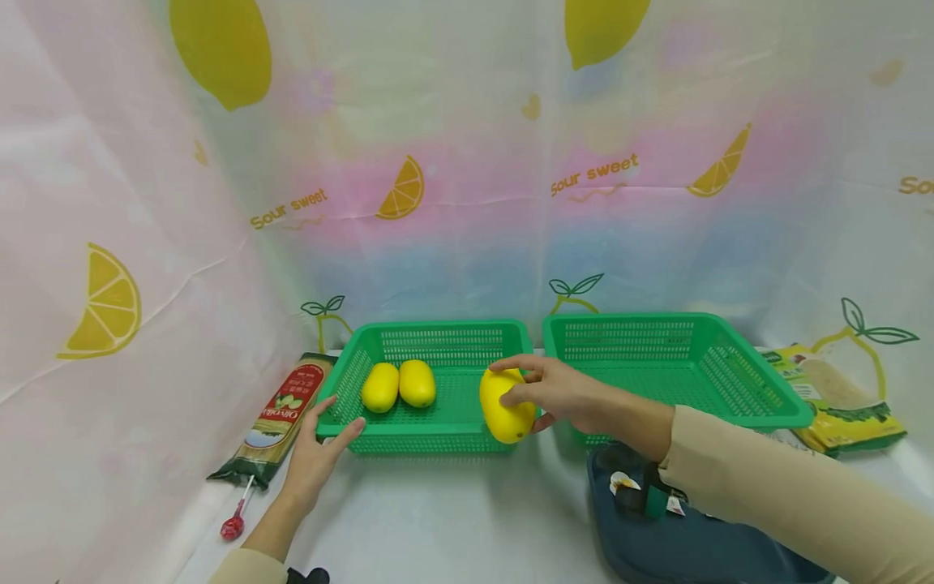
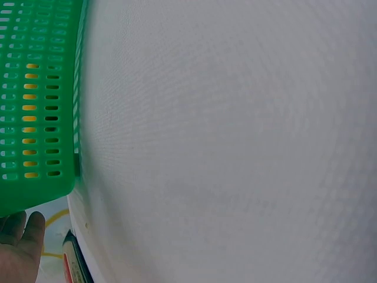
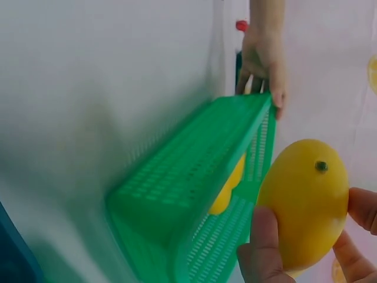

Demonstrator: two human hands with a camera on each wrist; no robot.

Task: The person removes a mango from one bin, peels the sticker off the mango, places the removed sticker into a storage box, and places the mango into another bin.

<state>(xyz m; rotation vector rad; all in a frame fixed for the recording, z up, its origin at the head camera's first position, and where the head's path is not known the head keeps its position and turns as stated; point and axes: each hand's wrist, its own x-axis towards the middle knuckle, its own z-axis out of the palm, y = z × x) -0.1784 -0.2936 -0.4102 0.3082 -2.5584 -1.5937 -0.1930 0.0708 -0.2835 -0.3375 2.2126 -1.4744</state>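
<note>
A smooth yellow mango [image 1: 503,410] with a small green stem spot is held by my right hand [image 1: 550,393], thumb on one side and fingers on the other. It is above the right front part of the left green basket [image 1: 430,442]. In the right wrist view the whole fruit [image 3: 306,200] shows between thumb and fingers. Two more yellow mangoes [image 1: 399,385] lie side by side inside that basket, at its left. My left hand [image 1: 310,458] holds the basket's left front corner, thumb by the front rim and fingers at the left side.
Another green basket [image 1: 730,389] stands to the right. In front of it is a dark blue tray [image 1: 620,543] with small items, partly hidden by my right arm. An Olivoila packet [image 1: 280,414] and a red lollipop [image 1: 233,526] lie left; a yellow bag [image 1: 846,405] lies right.
</note>
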